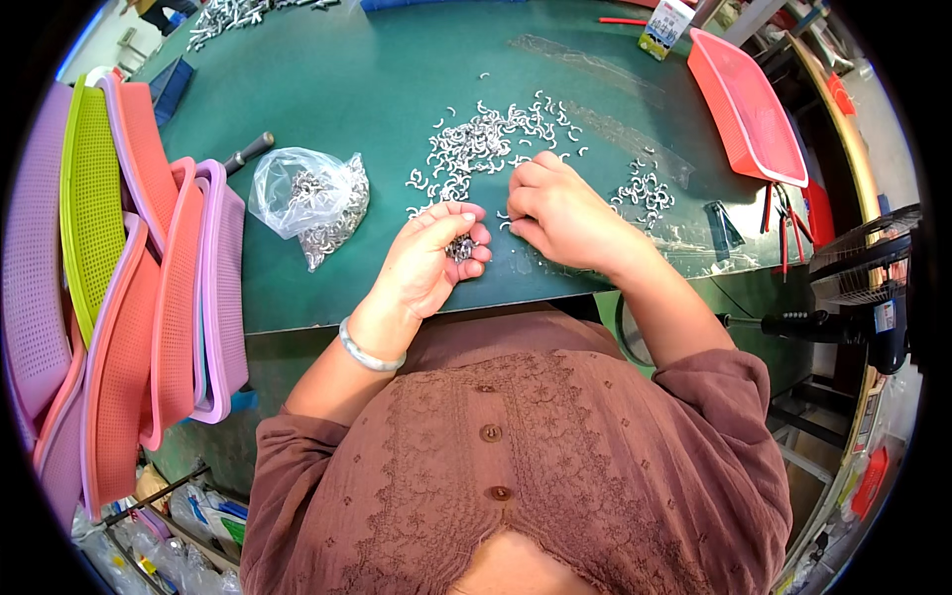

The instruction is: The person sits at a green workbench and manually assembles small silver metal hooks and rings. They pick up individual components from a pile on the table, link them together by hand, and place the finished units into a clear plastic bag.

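Note:
My left hand [431, 253] is turned partly palm up, its fingers curled around a small cluster of curved metal pieces [460, 248]. Just to the right, my right hand [560, 213] is low over the green table, thumb and fingers drawn together. One or two small curved pieces [504, 219] show right at its fingertips; whether they are pinched or lie on the table is hard to tell. Beyond both hands spreads a loose pile of silvery, crescent-shaped metal pieces [483, 139]. A smaller group of such pieces [645, 193] lies right of my right hand.
A clear plastic bag [322, 203] of metal pieces sits left, near a dark-handled tool [250, 152]. Stacked plastic baskets [223, 288] crowd the left edge. At right are a pink basket [746, 109], red-handled pliers [783, 223], a carton [664, 28] and a fan [863, 253].

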{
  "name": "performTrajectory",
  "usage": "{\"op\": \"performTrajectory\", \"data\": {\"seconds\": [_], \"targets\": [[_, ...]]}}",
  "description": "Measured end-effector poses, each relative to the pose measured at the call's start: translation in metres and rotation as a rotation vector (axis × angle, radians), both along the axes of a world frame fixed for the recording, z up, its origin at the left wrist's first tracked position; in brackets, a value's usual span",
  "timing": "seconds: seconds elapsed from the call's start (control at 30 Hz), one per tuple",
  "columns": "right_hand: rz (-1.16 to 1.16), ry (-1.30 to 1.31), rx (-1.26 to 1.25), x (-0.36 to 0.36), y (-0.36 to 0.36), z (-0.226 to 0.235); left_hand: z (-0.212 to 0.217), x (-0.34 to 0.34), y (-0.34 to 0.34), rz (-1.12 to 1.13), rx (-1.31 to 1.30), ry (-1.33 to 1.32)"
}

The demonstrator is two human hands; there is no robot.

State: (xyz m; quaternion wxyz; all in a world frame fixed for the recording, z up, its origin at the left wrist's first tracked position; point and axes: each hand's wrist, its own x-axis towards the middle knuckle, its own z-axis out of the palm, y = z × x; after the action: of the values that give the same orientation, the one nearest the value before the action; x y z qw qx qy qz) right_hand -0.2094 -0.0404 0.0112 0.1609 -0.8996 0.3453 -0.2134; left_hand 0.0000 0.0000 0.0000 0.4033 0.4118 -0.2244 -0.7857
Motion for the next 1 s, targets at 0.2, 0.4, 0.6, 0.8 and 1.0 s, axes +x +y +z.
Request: {"op": "performTrajectory", "data": {"seconds": [0.2,0.4,0.6,0.8,1.0], "targets": [[-0.055,-0.054,-0.041,0.007,0.006,-0.010,0.000,-0.002,-0.001,0.010,-0.006,-0.002],[-0.012,-0.103,-0.043,0.009,0.007,-0.001,0.007,-0.002,-0.001,-0.031,0.001,-0.089],[0.056,-0.215,-0.049,0.014,0.010,0.014,0.008,-0.003,0.000,-0.158,0.007,-0.121],[-0.061,-0.160,-0.101,0.007,0.005,0.000,0.001,0.002,-0.001,-0.120,0.093,0.095],[-0.084,-0.081,-0.154,0.006,0.005,-0.015,-0.005,0.004,-0.002,-0.111,0.156,0.235]]}}
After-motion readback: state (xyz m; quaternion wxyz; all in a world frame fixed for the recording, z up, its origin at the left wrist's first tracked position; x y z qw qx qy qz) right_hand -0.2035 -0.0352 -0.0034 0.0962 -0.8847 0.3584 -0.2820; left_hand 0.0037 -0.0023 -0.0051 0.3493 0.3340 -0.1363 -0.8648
